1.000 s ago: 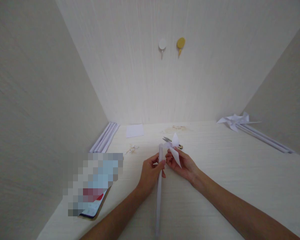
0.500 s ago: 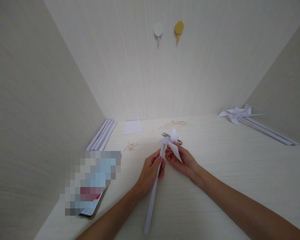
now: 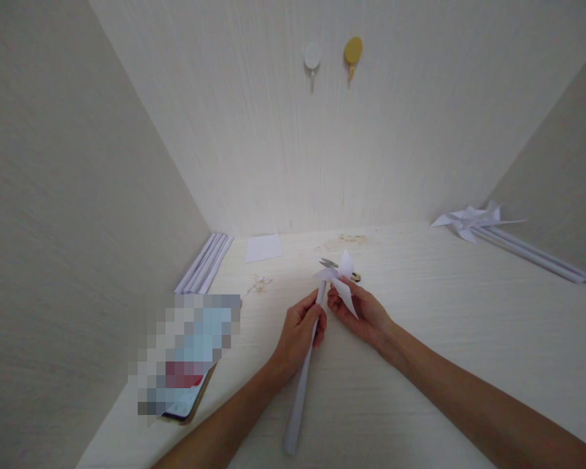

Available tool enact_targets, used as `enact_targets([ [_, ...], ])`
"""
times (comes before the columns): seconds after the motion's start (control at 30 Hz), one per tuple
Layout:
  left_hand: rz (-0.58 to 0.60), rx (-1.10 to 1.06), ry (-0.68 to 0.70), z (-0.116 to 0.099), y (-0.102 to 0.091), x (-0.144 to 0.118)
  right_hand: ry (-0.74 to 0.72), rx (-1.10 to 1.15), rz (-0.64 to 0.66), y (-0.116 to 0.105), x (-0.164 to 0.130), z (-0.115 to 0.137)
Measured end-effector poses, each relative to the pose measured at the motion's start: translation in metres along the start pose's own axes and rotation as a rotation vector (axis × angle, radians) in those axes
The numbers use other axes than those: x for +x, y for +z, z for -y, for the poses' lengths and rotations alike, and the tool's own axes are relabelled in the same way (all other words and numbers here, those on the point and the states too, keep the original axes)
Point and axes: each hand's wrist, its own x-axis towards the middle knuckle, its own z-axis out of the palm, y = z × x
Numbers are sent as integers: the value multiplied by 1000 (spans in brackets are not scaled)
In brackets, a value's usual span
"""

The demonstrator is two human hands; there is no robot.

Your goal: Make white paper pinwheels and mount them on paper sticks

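Note:
My left hand (image 3: 300, 332) is closed around a rolled white paper stick (image 3: 300, 404), which slants up and away from me. At the stick's far end sits a white paper pinwheel (image 3: 346, 262) with pointed, folded blades. The fingers of my right hand (image 3: 366, 316) pinch the pinwheel near its middle, and a blade partly covers them. Just behind the pinwheel lie small scissors (image 3: 328, 262), their blades showing and the rest partly hidden by the paper.
Several rolled paper sticks (image 3: 205, 262) lie at the left wall, beside a square paper sheet (image 3: 264, 248). Rubber bands (image 3: 260, 284) and a partly blurred phone (image 3: 190, 397) are on the left. Finished-looking pinwheels (image 3: 469, 221) lie at the right wall. Two hooks (image 3: 353, 51) are on the back wall.
The whole view has shifted slightly, with things appearing a little farther right. Both hands keep their grip, and the pinwheel blades look slightly more spread.

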Motion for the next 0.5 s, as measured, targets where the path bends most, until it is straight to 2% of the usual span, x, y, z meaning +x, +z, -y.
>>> enact_targets([
  [0.2,-9,-4,1,1,0,0,-3,3,-26,2,-1,1],
  [0.37,-6,21,-3,-2,1,-1,-30,-82,-35,7,-3,2],
  [0.5,6,36,-7,-2,1,-1,-96,-121,2,10,-4,2],
])
